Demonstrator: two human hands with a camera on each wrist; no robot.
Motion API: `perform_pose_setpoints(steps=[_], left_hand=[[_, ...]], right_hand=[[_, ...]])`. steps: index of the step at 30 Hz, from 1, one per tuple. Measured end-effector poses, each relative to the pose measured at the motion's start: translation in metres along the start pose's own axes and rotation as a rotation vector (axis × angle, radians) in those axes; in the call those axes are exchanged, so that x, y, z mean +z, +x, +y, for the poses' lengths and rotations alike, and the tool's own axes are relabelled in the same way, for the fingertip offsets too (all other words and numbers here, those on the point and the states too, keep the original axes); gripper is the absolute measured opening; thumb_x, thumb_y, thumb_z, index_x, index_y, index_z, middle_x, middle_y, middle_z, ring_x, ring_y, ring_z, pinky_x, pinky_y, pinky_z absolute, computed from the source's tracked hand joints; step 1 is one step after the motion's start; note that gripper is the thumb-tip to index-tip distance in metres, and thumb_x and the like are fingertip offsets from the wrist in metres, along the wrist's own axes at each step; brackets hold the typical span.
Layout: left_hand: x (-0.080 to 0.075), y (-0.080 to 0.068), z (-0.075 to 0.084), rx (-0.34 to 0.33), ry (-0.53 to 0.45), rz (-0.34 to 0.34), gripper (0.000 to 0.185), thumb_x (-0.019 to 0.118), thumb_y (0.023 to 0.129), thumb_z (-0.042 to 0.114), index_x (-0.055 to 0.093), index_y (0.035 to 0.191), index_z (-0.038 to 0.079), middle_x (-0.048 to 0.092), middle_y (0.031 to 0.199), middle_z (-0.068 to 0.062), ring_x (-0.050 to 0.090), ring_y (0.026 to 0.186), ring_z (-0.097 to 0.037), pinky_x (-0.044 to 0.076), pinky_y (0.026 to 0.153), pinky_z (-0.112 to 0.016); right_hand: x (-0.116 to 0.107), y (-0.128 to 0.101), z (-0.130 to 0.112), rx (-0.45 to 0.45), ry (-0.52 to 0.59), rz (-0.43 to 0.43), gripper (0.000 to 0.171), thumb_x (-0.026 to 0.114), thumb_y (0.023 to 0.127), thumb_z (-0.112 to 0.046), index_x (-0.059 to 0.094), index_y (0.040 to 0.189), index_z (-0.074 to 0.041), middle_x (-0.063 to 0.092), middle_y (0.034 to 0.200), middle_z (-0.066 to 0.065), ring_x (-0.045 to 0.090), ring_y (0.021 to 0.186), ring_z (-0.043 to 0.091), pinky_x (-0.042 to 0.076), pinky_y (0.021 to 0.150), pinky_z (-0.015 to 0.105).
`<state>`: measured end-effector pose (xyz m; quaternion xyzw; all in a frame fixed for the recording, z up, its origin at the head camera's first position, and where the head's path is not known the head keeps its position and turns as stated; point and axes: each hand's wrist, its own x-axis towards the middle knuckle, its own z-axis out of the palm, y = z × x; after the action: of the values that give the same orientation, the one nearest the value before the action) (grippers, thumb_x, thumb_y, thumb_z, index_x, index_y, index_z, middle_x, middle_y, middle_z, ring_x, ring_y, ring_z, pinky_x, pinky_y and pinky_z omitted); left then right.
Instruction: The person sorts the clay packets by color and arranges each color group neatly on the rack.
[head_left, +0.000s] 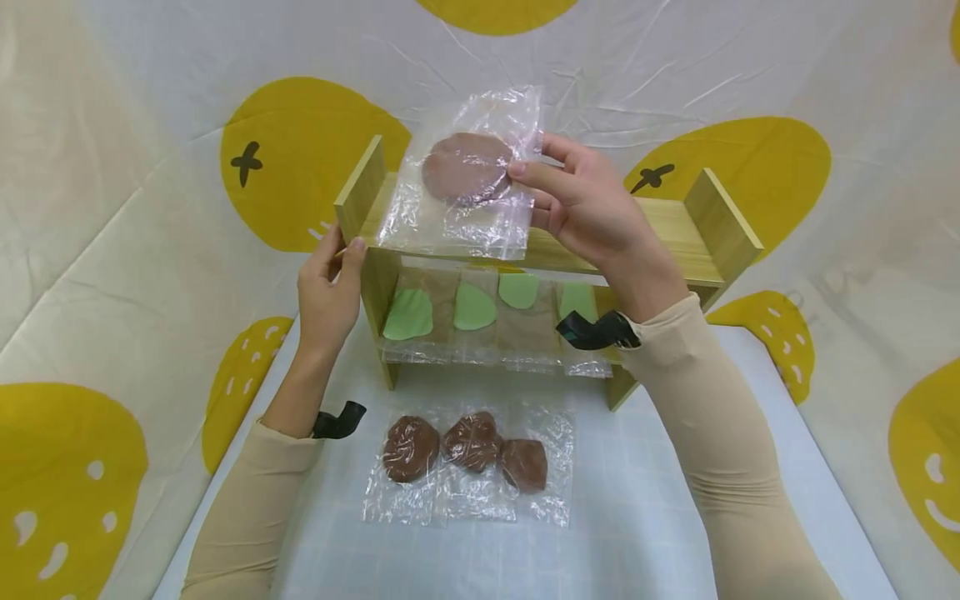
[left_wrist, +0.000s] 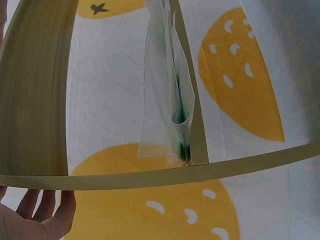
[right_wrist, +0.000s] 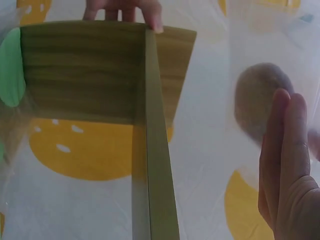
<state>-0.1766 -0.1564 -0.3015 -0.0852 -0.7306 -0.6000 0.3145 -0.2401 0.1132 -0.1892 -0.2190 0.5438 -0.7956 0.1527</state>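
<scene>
The right hand (head_left: 592, 208) pinches a clear bag (head_left: 461, 179) holding a brown patty above the wooden shelf's (head_left: 697, 242) top board, while the left hand (head_left: 327, 287) grips its left side; it looks ready to be laid flat there.

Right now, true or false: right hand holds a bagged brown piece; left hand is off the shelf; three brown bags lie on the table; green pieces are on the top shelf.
1. The right hand holds a clear bag with a brown piece: true.
2. The left hand is off the wooden shelf: false, it grips the shelf's left side panel.
3. Three bagged brown pieces lie on the table: true.
4. The green pieces sit on the top shelf: false, they are on the lower level.
</scene>
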Motion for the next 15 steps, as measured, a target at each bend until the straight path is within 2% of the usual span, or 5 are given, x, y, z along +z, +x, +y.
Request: perform_pose_setpoints(steps=[4,9,15], left_hand=[[0.001,0.001,-0.001,0.011,0.004,0.005,0.04,0.052,0.104,0.01,0.053,0.142,-0.002,0.063,0.123,-0.02,0.064,0.106,-0.032,0.051,0.091,-0.03],[0.002,0.002,-0.001,0.009,-0.002,0.002,0.041,0.053,0.104,0.01,0.053,0.144,0.001,0.063,0.122,-0.019,0.063,0.107,-0.032,0.049,0.095,-0.031],[0.003,0.002,-0.001,-0.005,-0.001,-0.004,0.042,0.053,0.105,0.012,0.052,0.145,0.003,0.063,0.128,-0.018,0.062,0.11,-0.033,0.046,0.099,-0.032]], right_hand=[[0.01,0.017,0.003,0.015,-0.004,0.009,0.027,0.063,0.095,0.004,0.057,0.122,0.006,0.059,0.11,0.019,0.068,0.09,0.029,0.058,0.077,0.036],[0.019,0.037,0.01,0.041,-0.017,0.029,0.014,0.064,0.094,0.005,0.061,0.108,0.007,0.061,0.103,0.017,0.067,0.084,0.026,0.057,0.073,0.035],[0.024,0.05,0.022,0.082,-0.025,0.072,0.015,0.063,0.094,0.006,0.063,0.11,0.007,0.062,0.102,0.016,0.067,0.084,0.026,0.057,0.075,0.035]])
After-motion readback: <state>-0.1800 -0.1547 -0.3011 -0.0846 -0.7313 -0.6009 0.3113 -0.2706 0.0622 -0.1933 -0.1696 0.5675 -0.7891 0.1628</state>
